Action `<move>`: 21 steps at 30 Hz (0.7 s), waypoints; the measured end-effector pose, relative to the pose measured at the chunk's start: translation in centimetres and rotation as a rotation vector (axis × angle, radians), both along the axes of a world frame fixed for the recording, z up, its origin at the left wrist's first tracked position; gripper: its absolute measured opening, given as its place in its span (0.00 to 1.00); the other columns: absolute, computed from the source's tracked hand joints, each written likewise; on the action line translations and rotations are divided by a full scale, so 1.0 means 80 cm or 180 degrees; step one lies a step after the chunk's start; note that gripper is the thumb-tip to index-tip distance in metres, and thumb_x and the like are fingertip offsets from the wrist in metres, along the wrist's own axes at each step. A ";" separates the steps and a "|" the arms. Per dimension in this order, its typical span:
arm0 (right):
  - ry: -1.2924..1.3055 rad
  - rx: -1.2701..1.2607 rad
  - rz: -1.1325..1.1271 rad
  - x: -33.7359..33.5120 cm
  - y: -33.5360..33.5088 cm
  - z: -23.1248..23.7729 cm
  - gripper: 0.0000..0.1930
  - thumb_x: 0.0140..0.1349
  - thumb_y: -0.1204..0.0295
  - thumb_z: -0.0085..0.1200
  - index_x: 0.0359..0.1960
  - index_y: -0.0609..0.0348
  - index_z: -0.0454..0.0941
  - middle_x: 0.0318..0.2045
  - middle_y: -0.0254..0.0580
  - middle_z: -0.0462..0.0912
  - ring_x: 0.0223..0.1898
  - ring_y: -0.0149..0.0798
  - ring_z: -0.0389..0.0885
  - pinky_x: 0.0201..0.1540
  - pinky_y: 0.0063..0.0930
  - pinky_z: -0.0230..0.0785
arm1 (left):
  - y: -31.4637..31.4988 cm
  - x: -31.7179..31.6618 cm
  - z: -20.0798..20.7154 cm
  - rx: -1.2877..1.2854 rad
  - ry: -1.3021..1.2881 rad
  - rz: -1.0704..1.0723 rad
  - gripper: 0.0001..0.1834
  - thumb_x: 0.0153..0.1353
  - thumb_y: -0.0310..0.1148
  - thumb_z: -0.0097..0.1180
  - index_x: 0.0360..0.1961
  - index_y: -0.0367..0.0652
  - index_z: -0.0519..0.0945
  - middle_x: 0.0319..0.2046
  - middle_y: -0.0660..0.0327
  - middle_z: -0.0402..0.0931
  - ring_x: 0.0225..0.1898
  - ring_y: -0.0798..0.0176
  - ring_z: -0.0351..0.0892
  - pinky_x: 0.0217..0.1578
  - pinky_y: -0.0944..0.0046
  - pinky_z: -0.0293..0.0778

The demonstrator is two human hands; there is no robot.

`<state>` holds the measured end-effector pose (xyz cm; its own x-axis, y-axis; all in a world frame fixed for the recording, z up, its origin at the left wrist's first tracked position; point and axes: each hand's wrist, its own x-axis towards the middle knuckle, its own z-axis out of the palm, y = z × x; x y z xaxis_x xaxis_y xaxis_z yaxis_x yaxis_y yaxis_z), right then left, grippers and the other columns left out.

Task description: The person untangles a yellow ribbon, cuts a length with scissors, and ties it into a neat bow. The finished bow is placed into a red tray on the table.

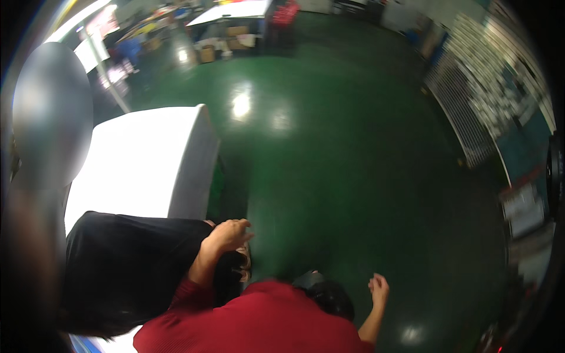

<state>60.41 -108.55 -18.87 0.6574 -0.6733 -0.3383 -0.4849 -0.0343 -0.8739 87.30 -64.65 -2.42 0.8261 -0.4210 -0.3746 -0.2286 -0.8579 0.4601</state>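
Observation:
My left hand [229, 235] reaches out from a red sleeve in front of the black clothing [129, 265] of a person standing close on my left. Its fingers are loosely bent and a little apart, with nothing seen in them. Whether it touches the black clothing, I cannot tell. Out to my right hangs my right hand [379, 287] over the green floor [341, 165]. Its fingers are slightly curled and apart, and no object shows in them.
A bright white table [141, 153] stands beside the person in black. Further off are a white-topped table [235, 10], cardboard boxes [207, 54] and red stacked items [285, 13]. On the right stands a slatted rack [462, 106]. A blurred grey rounded shape [53, 112] fills the left edge.

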 end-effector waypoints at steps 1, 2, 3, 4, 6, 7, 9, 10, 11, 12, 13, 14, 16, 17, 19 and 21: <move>-0.0033 -0.0020 0.0162 0.030 -0.021 -0.006 0.10 0.60 0.73 0.45 0.41 0.60 0.74 0.27 0.36 0.76 0.25 0.26 0.71 0.28 0.20 0.65 | -0.021 0.020 0.019 -0.0133 0.0403 0.0268 0.20 0.56 0.44 0.51 0.43 0.40 0.75 0.39 0.51 0.76 0.43 0.49 0.75 0.44 0.56 0.70; 0.0050 -0.0081 0.0339 0.055 -0.044 -0.017 0.10 0.60 0.72 0.45 0.41 0.60 0.74 0.28 0.38 0.77 0.26 0.28 0.72 0.29 0.21 0.65 | -0.034 0.038 0.004 -0.0250 0.0388 0.0134 0.22 0.57 0.46 0.50 0.44 0.40 0.74 0.38 0.50 0.76 0.43 0.48 0.75 0.44 0.56 0.70; 0.0244 -0.0167 0.0496 0.077 -0.067 -0.034 0.10 0.60 0.71 0.46 0.40 0.61 0.74 0.28 0.40 0.77 0.26 0.30 0.72 0.30 0.23 0.65 | -0.050 0.055 -0.014 -0.0326 0.0373 -0.0028 0.24 0.57 0.48 0.49 0.46 0.40 0.72 0.37 0.49 0.77 0.43 0.47 0.75 0.43 0.55 0.71; 0.0543 -0.0279 0.0686 0.101 -0.090 -0.050 0.11 0.59 0.70 0.46 0.40 0.61 0.74 0.29 0.41 0.77 0.27 0.32 0.72 0.31 0.25 0.66 | -0.061 0.067 -0.024 -0.0058 0.0232 -0.0018 0.23 0.57 0.47 0.50 0.46 0.40 0.72 0.38 0.51 0.76 0.42 0.48 0.75 0.43 0.55 0.71; 0.1110 -0.0497 0.1122 0.161 -0.137 -0.079 0.11 0.59 0.68 0.46 0.39 0.61 0.74 0.30 0.45 0.77 0.29 0.37 0.73 0.33 0.28 0.66 | -0.084 0.092 -0.053 0.0477 0.0258 0.0150 0.22 0.57 0.47 0.50 0.45 0.40 0.71 0.38 0.52 0.76 0.42 0.49 0.75 0.42 0.54 0.71; 0.1340 -0.0669 0.1336 0.192 -0.173 -0.084 0.12 0.58 0.67 0.46 0.38 0.62 0.75 0.30 0.46 0.77 0.29 0.39 0.73 0.34 0.30 0.66 | -0.103 0.104 -0.057 0.0603 0.0200 0.0359 0.22 0.57 0.47 0.49 0.45 0.39 0.72 0.39 0.51 0.75 0.42 0.48 0.75 0.42 0.55 0.71; 0.1620 -0.1082 0.1810 0.285 -0.248 -0.080 0.13 0.58 0.65 0.47 0.37 0.62 0.75 0.31 0.49 0.78 0.31 0.43 0.74 0.36 0.33 0.67 | -0.143 0.153 -0.064 0.0606 0.0224 0.0742 0.22 0.57 0.46 0.49 0.45 0.39 0.71 0.41 0.50 0.73 0.43 0.49 0.74 0.42 0.54 0.71; 0.1629 -0.1320 0.2044 0.345 -0.284 -0.073 0.14 0.58 0.64 0.47 0.36 0.63 0.75 0.32 0.51 0.78 0.32 0.45 0.74 0.37 0.35 0.67 | -0.166 0.175 -0.066 0.0470 0.0129 0.0842 0.22 0.57 0.46 0.49 0.46 0.39 0.71 0.42 0.50 0.73 0.43 0.49 0.74 0.42 0.54 0.72; 0.1580 -0.1575 0.2236 0.380 -0.323 -0.053 0.14 0.57 0.63 0.47 0.36 0.63 0.75 0.32 0.53 0.78 0.32 0.47 0.75 0.38 0.37 0.67 | -0.192 0.181 -0.050 0.0357 0.0026 0.0905 0.23 0.57 0.46 0.49 0.46 0.40 0.70 0.42 0.50 0.73 0.43 0.49 0.74 0.42 0.55 0.72; 0.1461 -0.1857 0.2419 0.450 -0.351 -0.047 0.15 0.57 0.62 0.47 0.35 0.63 0.75 0.33 0.54 0.78 0.33 0.49 0.75 0.39 0.39 0.68 | -0.223 0.192 -0.029 0.0006 0.0107 0.1001 0.22 0.57 0.46 0.51 0.47 0.41 0.71 0.43 0.50 0.72 0.45 0.49 0.73 0.44 0.54 0.71; 0.1251 -0.2131 0.2642 0.525 -0.372 -0.031 0.16 0.57 0.61 0.47 0.34 0.64 0.75 0.33 0.56 0.78 0.34 0.51 0.75 0.40 0.40 0.68 | -0.244 0.213 -0.033 -0.0334 -0.0049 0.0916 0.22 0.58 0.46 0.49 0.48 0.43 0.70 0.43 0.51 0.73 0.44 0.48 0.73 0.44 0.53 0.71; 0.0999 -0.2449 0.2838 0.597 -0.360 0.004 0.17 0.57 0.57 0.47 0.38 0.58 0.75 0.36 0.55 0.78 0.36 0.51 0.76 0.41 0.40 0.68 | -0.261 0.228 -0.038 -0.0574 0.0014 0.0879 0.22 0.58 0.46 0.48 0.48 0.42 0.70 0.43 0.51 0.73 0.44 0.48 0.73 0.44 0.53 0.70; 0.0505 -0.2353 0.2952 0.730 -0.359 0.021 0.11 0.54 0.70 0.48 0.38 0.62 0.75 0.32 0.50 0.79 0.34 0.47 0.78 0.39 0.35 0.69 | -0.289 0.258 -0.035 -0.0830 0.0140 0.0944 0.22 0.59 0.46 0.48 0.48 0.43 0.70 0.43 0.51 0.73 0.44 0.47 0.73 0.44 0.53 0.70; 0.0260 -0.2263 0.2923 0.783 -0.350 0.026 0.10 0.53 0.76 0.49 0.37 0.64 0.75 0.30 0.48 0.80 0.33 0.45 0.79 0.38 0.33 0.70 | -0.297 0.282 -0.032 -0.0800 0.0225 0.0947 0.21 0.59 0.46 0.48 0.48 0.43 0.70 0.43 0.52 0.73 0.44 0.48 0.73 0.44 0.53 0.70; -0.0449 -0.2162 0.2908 0.889 -0.303 0.055 0.11 0.54 0.75 0.49 0.38 0.64 0.75 0.31 0.48 0.80 0.33 0.43 0.79 0.38 0.31 0.70 | -0.308 0.331 -0.051 -0.0494 0.0351 0.1044 0.22 0.58 0.46 0.48 0.47 0.42 0.71 0.42 0.51 0.73 0.44 0.48 0.74 0.44 0.54 0.70; -0.0396 -0.1746 0.2954 0.968 -0.257 0.063 0.11 0.55 0.75 0.48 0.40 0.63 0.75 0.29 0.46 0.80 0.31 0.39 0.78 0.36 0.29 0.70 | -0.306 0.379 -0.067 -0.0132 0.0382 0.1107 0.22 0.58 0.46 0.48 0.47 0.41 0.71 0.42 0.51 0.74 0.44 0.48 0.74 0.44 0.54 0.70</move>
<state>137.88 -129.09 -13.83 0.9971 0.0650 -0.0387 0.0225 -0.7429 -0.6690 117.64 -89.15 -7.78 0.8737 -0.1396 -0.4661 0.1312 -0.8548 0.5021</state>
